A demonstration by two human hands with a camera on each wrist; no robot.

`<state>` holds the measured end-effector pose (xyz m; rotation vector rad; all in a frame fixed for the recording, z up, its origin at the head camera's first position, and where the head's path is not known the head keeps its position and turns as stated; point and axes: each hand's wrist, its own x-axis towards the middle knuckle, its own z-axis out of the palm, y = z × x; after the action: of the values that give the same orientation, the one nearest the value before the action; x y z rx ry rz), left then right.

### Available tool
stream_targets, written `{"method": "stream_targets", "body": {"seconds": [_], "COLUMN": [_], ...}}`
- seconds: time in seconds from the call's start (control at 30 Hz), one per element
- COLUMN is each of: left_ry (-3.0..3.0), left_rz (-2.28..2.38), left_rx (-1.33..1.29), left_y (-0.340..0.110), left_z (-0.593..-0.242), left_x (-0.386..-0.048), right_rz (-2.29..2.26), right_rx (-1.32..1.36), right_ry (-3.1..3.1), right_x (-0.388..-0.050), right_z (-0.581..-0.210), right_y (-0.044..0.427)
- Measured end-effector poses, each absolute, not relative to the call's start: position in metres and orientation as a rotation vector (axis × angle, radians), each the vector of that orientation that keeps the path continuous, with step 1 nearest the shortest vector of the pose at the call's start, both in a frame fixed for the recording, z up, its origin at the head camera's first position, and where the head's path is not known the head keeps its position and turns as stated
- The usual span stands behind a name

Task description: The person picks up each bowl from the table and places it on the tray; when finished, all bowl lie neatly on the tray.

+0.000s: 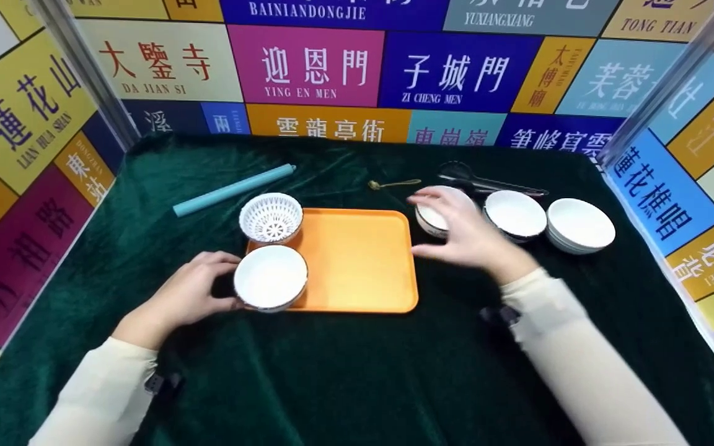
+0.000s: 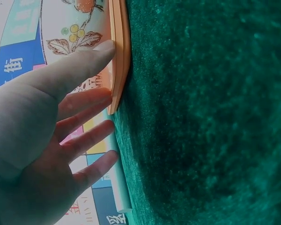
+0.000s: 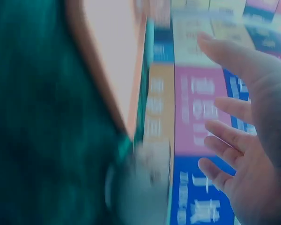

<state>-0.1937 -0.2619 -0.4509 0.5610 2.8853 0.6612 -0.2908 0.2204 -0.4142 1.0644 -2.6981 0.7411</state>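
On the left part of an orange tray (image 1: 363, 263) stand a white bowl (image 1: 270, 277) and, behind it, a blue-patterned bowl (image 1: 270, 217). My left hand (image 1: 186, 291) is beside the white bowl, its fingers spread. In the left wrist view the thumb (image 2: 96, 56) lies at the tray's rim (image 2: 119, 51), in front of a bowl with painted berries and leaves (image 2: 75, 21). At the tray's right, my right hand (image 1: 468, 232) hovers over another white bowl (image 1: 432, 222), partly hiding it. The right wrist view, blurred, shows that hand (image 3: 253, 122) with parted fingers, apart from the bowl (image 3: 145, 187).
Two more white bowls (image 1: 515, 214), the outermost apparently a stack (image 1: 580, 224), stand at the right. Behind are a small golden spoon (image 1: 397, 184), a dark long-handled utensil (image 1: 506, 187) and a teal rod (image 1: 233, 190). Printed panels wall in the green cloth (image 1: 332, 378).
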Motion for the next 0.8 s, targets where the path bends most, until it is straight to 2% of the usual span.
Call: {"method": "stream_targets", "body": {"seconds": [0.17,0.33,0.8], "left_ry": [2.876,2.876,2.887], "left_rz": [0.662,0.649,0.671], "left_rx": [0.545,0.531,0.535], "left_y": [-0.265,-0.267,-0.261], "left_z": [-0.445,-0.442,-0.448], "left_x": [-0.194,-0.193,-0.191], "right_rz": [0.605,0.593,0.569], "right_rx": [0.864,0.688,0.630], "right_ry": [-2.800,-2.990,-3.134], "right_x": [-0.310,-0.322,-0.338], "right_z": [-0.407,-0.407,-0.424], "right_y": [0.262,0.284,0.293]}}
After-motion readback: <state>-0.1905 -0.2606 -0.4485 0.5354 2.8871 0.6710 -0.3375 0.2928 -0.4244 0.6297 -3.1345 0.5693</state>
